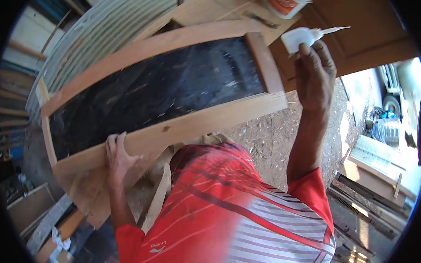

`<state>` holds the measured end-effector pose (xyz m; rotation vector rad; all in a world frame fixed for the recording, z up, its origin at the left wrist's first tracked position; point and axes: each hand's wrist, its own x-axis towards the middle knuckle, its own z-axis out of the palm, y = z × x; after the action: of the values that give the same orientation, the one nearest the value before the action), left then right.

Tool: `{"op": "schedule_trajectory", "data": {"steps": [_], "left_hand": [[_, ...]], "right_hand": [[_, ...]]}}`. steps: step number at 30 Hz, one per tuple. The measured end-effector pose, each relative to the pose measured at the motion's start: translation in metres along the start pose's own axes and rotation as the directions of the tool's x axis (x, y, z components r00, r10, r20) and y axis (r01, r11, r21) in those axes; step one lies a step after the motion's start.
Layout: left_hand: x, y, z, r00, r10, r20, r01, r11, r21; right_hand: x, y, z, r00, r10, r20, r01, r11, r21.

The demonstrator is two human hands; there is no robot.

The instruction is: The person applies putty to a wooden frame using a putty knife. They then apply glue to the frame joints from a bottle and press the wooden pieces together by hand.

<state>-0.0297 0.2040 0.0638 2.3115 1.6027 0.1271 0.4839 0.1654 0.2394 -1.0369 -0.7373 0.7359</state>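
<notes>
A wooden frame (187,123) around a dark, dusty panel (156,88) lies in front of me. My left hand (119,154) rests on the frame's near rail at the left, thumb spread from the fingers, which reach over the rail's edge. Raised at the upper right, my right hand (316,70) is closed around a small white bottle (296,39) with a thin pointed nozzle that points right. The bottle is tilted on its side, beyond the frame's right end piece (264,61).
A white tub (287,4) with a red label stands at the top on a wooden surface. Corrugated sheeting (100,39) is at the upper left. Wood pieces (381,165) are stacked at the right, and more boards (47,223) lie at the lower left.
</notes>
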Motion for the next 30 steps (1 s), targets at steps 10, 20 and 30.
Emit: {"op": "schedule_trajectory", "data": {"steps": [10, 20, 30], "left_hand": [[0.012, 0.039, 0.021, 0.953, -0.285, 0.102, 0.256, 0.939, 0.228], [0.012, 0.053, 0.023, 0.919, -0.376, 0.117, 0.343, 0.91, 0.231], [0.015, 0.095, -0.022, 0.967, -0.252, 0.049, 0.256, 0.951, -0.17]], "right_hand": [[0.069, -0.13, -0.07, 0.927, -0.352, 0.127, 0.37, 0.912, -0.174], [0.074, -0.126, -0.081, 0.904, -0.415, 0.102, 0.403, 0.748, -0.527], [0.039, -0.023, -0.067, 0.99, -0.037, 0.135, 0.117, 0.75, -0.651]]}}
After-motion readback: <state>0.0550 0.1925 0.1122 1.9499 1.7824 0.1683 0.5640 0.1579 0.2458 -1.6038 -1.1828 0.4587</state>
